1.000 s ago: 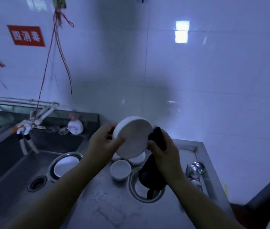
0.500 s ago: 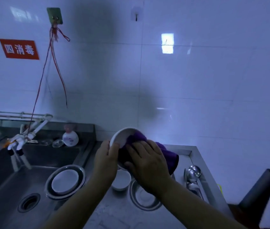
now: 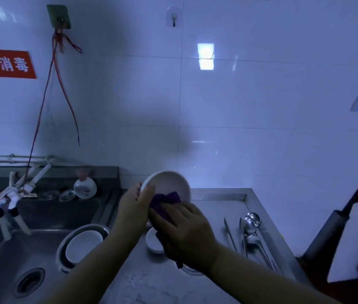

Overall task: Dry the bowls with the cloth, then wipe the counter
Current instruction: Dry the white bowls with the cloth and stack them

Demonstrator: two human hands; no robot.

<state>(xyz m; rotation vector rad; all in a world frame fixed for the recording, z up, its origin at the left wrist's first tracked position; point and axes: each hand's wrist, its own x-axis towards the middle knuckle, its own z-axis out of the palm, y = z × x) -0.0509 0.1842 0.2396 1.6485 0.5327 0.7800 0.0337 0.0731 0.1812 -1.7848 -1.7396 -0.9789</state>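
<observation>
My left hand grips the left rim of a white bowl, held tilted above the steel counter with its inside facing me. A purple cloth sits in the lower part of the bowl, and my right hand presses it there with the fingers laid over it. Below my hands a small white bowl stands on the counter, partly hidden. Another white bowl lies inside a steel basin at the sink's right edge.
The sink with a drain is at the left, a tap above it and a soap bottle on its back ledge. Ladles and tongs lie on the counter's right side. A steel dish peeks from under my right wrist.
The bowl has been turned from base-toward-me to inside-toward-me. My right hand moved the cloth from behind the bowl into it and has since slid lower.
</observation>
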